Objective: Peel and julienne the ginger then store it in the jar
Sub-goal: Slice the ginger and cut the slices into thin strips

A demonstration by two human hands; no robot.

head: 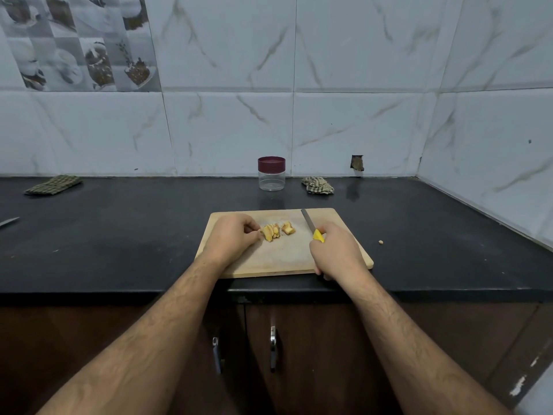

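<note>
Your left hand (232,236) is curling, fingertips pinching the sliced ginger (271,232) on the board (287,256); your right hand (336,250) is gripping the knife (309,224), blade lying flat. Lidded jar (271,173) is standing behind, on the surface (119,229).

Two bare forearms reach in from the bottom of the view, both uncovered from elbow to wrist: no sleeves, cuffs, watch or bands show on them. Dark hair covers the tops of both forearms. The left hand (232,238) and right hand (336,252) are gloveless, with no rings visible on the fingers that show.
</note>
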